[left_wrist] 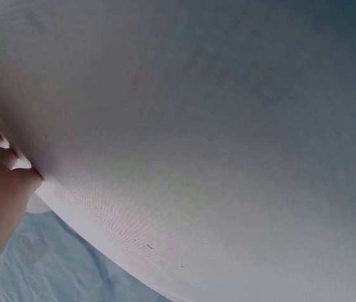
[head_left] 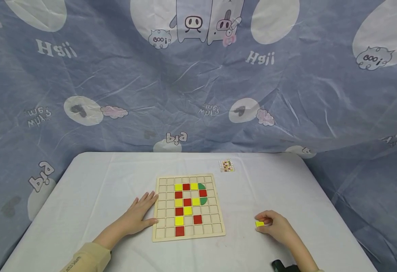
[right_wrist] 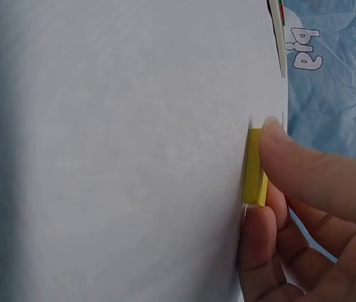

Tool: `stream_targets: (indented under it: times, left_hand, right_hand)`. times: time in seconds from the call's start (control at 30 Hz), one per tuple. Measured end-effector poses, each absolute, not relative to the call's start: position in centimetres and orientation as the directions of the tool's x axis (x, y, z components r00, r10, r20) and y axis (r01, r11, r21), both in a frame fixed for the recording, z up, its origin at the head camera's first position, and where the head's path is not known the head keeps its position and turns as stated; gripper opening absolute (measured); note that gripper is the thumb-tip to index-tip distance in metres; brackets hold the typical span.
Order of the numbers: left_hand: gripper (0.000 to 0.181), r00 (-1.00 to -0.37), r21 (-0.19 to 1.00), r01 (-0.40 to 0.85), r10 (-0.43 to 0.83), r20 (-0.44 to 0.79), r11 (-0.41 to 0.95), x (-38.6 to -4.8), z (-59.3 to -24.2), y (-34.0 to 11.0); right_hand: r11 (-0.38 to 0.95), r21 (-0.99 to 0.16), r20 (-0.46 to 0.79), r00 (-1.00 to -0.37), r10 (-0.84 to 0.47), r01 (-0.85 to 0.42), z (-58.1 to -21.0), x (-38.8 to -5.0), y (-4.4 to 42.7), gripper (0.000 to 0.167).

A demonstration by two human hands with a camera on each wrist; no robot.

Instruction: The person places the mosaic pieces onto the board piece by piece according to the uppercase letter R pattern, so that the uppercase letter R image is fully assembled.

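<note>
My right hand pinches a yellow square tile between thumb and fingers, low over the white table to the right of the board. In the right wrist view the thumb lies on the face of the same yellow tile. A wooden grid board holds red, yellow and green tiles set in its squares; the two green ones are quarter-round. My left hand lies with extended fingers against the board's left edge. Only part of the left hand shows in the left wrist view.
A small printed pattern card lies on the white tablecloth behind the board, to its right. Near the right forearm is a black object, partly cut off by the frame. A blue patterned cloth hangs behind the table.
</note>
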State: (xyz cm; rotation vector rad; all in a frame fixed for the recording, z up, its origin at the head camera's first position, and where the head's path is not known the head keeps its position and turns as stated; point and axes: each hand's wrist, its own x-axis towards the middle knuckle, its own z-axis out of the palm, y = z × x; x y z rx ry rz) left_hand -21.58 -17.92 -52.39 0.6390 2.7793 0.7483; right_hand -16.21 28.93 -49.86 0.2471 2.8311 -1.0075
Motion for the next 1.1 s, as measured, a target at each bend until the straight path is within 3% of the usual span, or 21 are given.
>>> stream_targets:
  times: [0.4, 0.8, 1.1]
  left_hand:
    - [0.085, -0.887, 0.514, 0.358, 0.455, -0.072, 0.779, -21.6, -52.4, -18.0]
    - [0.085, -0.887, 0.508, 0.368, 0.458, -0.06, 0.779, -21.5, -52.3, -17.8]
    - [0.085, -0.889, 0.519, 0.355, 0.452, -0.069, 0.778, -21.4, -52.1, -17.8]
  right_hand:
    - [0.762, -0.609, -0.205, -0.972, 0.114, 0.218, -49.8, -16.1, 28.7, 0.029]
    - [0.659, -0.741, -0.12, -0.991, 0.064, 0.132, -49.6, -17.0, 24.1, 0.02]
    - [0.57, -0.821, -0.13, -0.982, -0.138, 0.028, -49.5, -17.8, 19.6, 0.016]
